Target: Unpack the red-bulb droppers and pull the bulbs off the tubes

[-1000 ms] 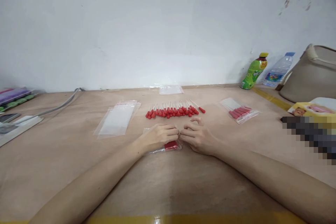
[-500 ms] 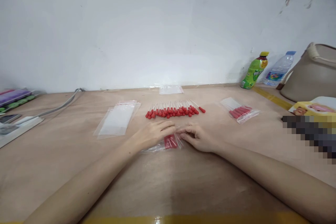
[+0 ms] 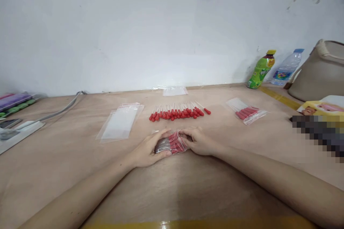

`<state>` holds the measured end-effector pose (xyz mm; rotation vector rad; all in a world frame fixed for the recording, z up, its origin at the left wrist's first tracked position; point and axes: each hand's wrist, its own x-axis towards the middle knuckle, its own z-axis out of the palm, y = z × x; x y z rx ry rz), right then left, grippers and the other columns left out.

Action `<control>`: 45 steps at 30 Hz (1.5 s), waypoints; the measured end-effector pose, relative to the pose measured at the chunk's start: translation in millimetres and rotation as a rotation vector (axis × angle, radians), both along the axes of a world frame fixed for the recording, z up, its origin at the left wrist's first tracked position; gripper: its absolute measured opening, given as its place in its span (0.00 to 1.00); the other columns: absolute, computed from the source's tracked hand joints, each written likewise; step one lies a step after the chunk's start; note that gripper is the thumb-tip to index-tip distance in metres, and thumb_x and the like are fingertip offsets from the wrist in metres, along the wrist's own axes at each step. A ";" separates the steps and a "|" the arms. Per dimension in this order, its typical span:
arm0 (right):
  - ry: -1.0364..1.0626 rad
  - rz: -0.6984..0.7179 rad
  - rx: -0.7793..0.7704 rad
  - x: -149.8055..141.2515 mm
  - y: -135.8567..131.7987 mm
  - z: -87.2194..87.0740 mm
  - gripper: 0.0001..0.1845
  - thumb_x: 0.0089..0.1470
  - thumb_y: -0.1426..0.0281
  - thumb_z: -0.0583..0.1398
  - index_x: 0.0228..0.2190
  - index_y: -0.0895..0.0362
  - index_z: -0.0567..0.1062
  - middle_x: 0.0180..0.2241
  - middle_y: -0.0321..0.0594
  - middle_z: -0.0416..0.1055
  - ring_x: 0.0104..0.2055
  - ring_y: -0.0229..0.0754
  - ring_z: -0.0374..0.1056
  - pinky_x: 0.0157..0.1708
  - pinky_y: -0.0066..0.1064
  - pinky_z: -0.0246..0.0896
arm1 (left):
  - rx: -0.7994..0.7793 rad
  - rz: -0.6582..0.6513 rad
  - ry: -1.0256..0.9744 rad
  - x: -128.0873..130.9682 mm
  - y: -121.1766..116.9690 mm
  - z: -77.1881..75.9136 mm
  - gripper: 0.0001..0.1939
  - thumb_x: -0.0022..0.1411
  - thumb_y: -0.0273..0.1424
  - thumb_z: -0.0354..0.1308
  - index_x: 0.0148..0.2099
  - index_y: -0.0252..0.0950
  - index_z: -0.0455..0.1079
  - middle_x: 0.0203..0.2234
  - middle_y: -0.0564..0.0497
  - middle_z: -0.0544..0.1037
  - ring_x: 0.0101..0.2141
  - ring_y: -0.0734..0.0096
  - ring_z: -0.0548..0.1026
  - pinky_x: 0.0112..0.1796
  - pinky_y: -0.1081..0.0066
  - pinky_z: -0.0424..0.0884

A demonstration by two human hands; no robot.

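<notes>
A clear zip bag (image 3: 175, 144) holding several red-bulbed droppers lies on the table between my hands. My left hand (image 3: 150, 150) spans the bag from its left side, thumb on the near edge and fingers at the far edge. At the right, open end of the bag, my right hand (image 3: 197, 141) pinches the plastic between thumb and fingers. Just beyond my hands is a row of loose droppers (image 3: 176, 114), red bulbs toward me and thin pale stems pointing to the wall. Another filled bag (image 3: 245, 112) rests farther right.
A stack of flat zip bags (image 3: 119, 123) lies to the left, with another bag (image 3: 175, 91) by the wall. Far left are a cable (image 3: 63, 109) and a phone (image 3: 10, 123). A green bottle (image 3: 260, 71), a clear bottle (image 3: 286, 69) and a grey bag (image 3: 317, 75) stand at right.
My left hand has shifted from lying over the bag to gripping it around both edges, uncovering more red bulbs. My right hand stays at the bag's right end, its fingers now curled closer.
</notes>
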<state>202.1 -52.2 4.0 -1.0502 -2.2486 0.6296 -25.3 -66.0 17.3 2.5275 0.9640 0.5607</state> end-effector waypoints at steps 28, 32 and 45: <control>0.502 -0.089 -0.416 41.2 16.4 -4.2 0.16 0.46 0.59 0.59 0.34 0.58 0.71 0.27 0.37 0.71 0.26 0.34 0.65 0.27 0.27 0.62 | 0.010 0.168 0.321 2.1 -4.4 2.8 0.36 0.61 0.49 0.41 0.63 0.33 0.38 0.60 0.42 0.48 0.59 0.57 0.48 0.57 0.55 0.48; 0.603 -0.091 -0.639 48.7 19.7 -5.3 0.16 0.42 0.61 0.63 0.32 0.59 0.73 0.29 0.38 0.73 0.28 0.33 0.68 0.32 0.27 0.64 | 0.045 0.135 0.310 0.4 -3.1 0.3 0.35 0.61 0.48 0.41 0.63 0.35 0.38 0.61 0.44 0.48 0.59 0.60 0.49 0.58 0.57 0.46; 0.541 -0.273 -0.249 115.5 36.9 67.4 0.17 0.40 0.61 0.64 0.34 0.56 0.75 0.33 0.41 0.74 0.30 0.36 0.69 0.34 0.32 0.67 | 0.033 0.134 0.303 1.6 -4.0 1.2 0.34 0.61 0.48 0.41 0.63 0.36 0.40 0.61 0.45 0.48 0.60 0.60 0.47 0.58 0.57 0.46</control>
